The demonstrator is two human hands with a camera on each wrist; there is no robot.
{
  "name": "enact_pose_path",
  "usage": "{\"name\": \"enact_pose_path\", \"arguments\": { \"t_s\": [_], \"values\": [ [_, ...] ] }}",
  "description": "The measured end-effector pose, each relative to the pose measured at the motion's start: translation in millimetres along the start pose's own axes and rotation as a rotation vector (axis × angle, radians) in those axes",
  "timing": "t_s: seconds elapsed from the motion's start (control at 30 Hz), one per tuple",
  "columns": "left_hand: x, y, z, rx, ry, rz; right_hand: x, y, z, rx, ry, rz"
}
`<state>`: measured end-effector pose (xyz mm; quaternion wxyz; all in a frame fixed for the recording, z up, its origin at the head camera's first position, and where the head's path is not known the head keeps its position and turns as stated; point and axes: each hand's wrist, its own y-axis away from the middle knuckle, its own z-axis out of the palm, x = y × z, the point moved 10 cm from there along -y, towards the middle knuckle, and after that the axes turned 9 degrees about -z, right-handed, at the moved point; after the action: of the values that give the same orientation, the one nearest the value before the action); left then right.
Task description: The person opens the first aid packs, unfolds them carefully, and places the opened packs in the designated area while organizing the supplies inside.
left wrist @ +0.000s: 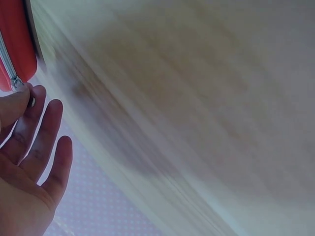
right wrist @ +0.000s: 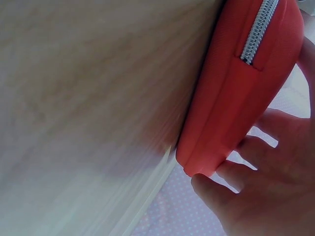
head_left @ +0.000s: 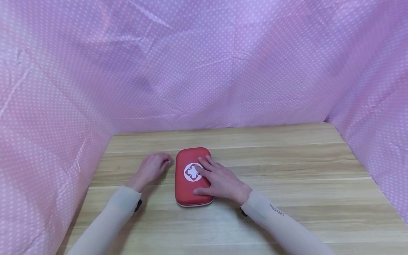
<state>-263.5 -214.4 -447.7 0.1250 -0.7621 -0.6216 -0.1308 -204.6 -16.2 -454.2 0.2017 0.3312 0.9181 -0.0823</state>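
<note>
Nearest: pale sleeves (head_left: pixel 277 221). Right hand (head_left: pixel 221 180) spread over the lid, resting on it, not clasping. Left hand (head_left: pixel 151 170) pinches the zipper pull (left wrist: pixel 32 102) between thumb and forefinger at the case's left side. Red case (head_left: pixel 186 191) lies flat on the wood-grain table (head_left: pixel 287 170): rounded corners, lid down, white round emblem (head_left: pixel 192 172) with cross, silver zipper teeth along the sides. Beyond: pink dotted cloth (head_left: pixel 223 71).
</note>
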Motion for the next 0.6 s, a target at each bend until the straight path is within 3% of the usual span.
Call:
{"name": "enact_pose_path", "arguments": {
  "t_s": [0.33, 0.6],
  "values": [
    [1.3, 15.4, 2.8, -0.031, 0.025, -0.029, -0.7, 1.5, 0.2, 0.008, -0.015, -0.001],
    [8.1, 24.4, 3.5, -0.022, 0.015, 0.01, -0.9, 3.1, -0.8, 0.02, -0.036, 0.0]
  ]
}}
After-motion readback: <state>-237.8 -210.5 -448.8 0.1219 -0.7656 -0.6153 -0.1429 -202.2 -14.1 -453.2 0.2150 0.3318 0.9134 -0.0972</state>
